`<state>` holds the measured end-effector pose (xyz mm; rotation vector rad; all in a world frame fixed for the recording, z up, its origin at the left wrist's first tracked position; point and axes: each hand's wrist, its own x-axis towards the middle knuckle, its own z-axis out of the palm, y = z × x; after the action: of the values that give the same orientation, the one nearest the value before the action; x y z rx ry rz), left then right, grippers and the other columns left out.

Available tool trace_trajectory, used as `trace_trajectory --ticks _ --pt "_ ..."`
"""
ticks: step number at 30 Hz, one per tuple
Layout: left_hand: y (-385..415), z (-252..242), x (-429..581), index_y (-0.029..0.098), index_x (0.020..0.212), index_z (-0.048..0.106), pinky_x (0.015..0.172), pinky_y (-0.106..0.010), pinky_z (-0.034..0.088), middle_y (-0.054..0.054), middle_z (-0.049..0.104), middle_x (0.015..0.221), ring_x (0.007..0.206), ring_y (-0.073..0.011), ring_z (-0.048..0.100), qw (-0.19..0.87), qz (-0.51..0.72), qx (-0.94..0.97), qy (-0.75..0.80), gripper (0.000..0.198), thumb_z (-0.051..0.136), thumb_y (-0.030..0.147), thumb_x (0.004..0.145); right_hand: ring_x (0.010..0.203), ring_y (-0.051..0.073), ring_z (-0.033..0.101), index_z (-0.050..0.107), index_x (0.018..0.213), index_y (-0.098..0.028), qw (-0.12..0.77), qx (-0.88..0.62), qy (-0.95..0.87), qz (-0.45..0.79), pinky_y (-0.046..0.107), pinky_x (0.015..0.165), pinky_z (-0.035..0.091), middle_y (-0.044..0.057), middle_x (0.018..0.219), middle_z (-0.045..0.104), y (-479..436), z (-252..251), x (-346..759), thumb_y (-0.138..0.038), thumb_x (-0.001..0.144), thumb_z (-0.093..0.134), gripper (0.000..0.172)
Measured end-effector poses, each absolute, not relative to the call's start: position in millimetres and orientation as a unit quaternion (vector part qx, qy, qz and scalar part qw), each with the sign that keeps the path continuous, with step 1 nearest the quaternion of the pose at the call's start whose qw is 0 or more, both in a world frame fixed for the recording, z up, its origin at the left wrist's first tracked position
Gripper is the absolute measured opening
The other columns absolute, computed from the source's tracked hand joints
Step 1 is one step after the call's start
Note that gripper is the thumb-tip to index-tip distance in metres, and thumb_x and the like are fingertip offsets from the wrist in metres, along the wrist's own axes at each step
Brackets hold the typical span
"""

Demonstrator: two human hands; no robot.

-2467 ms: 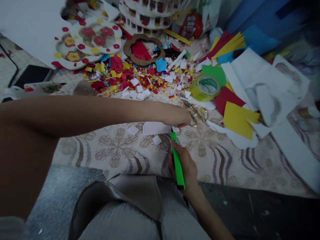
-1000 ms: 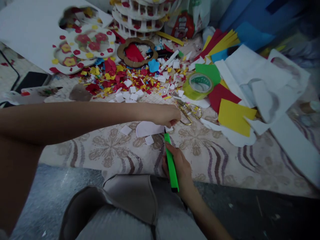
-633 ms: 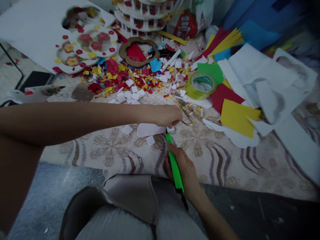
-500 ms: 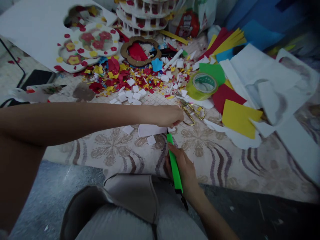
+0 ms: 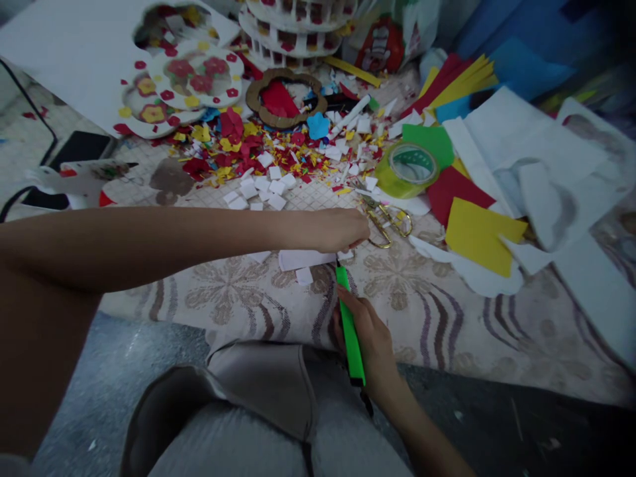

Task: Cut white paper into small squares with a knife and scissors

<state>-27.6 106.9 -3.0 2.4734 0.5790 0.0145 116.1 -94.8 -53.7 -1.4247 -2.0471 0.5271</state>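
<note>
I wear a grey garment (image 5: 233, 437), its lower cloth finely ribbed or creased. A smoother grey flap (image 5: 265, 391) lies across its front, edged on one side by a curving dark seam. From near the flap's lower corner a narrow dark strip (image 5: 307, 456) runs down the middle. To the left, the cloth bows into a rounded fold (image 5: 149, 414), dark inside. My left hand (image 5: 345, 230) and right hand (image 5: 370, 334) are bare, as are both slender forearms (image 5: 213, 235). A blurred greyish edge, perhaps a sleeve (image 5: 14, 465), shows at the lower left.
</note>
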Motion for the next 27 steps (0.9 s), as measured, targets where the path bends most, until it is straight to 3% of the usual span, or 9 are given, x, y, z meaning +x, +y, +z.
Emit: trace_trajectory --ticks 9,16,27 --pt "110.7 -5.7 -26.1 0.014 0.084 0.071 0.079 -0.029 0.035 -0.006 0.067 0.086 0.084 -0.0167 0.053 0.287 -0.009 0.931 0.226 0.015 0.063 0.006 0.073 0.074 0.019 0.068 0.05 0.129 -0.029 0.325 -0.551 -0.745 0.19 0.027 0.06 0.055 0.001 0.089 0.066 -111.0 -53.4 124.8 -0.024 0.088 0.054 0.041" --pt "111.2 5.4 -21.2 0.014 0.075 0.069 0.072 -0.025 0.037 -0.005 0.067 0.08 0.081 -0.0163 0.056 0.263 -0.04 0.937 0.228 0.012 0.067 0.003 0.07 0.071 0.019 0.069 0.054 0.119 -0.027 0.345 -0.558 -0.737 0.162 0.027 0.056 0.056 0.002 0.087 0.068 -106.4 -42.0 134.2 -0.024 0.087 0.056 0.033" --pt "108.5 16.2 -18.5 0.015 0.074 0.067 0.07 -0.024 0.037 -0.004 0.068 0.082 0.082 -0.0161 0.056 0.231 -0.071 0.944 0.226 0.01 0.067 0.005 0.071 0.086 0.02 0.07 0.05 0.127 -0.028 0.331 -0.52 -0.768 0.175 0.03 0.068 0.058 0.004 0.099 0.07 -81.7 -37.4 125.3 -0.02 0.089 0.051 0.039"
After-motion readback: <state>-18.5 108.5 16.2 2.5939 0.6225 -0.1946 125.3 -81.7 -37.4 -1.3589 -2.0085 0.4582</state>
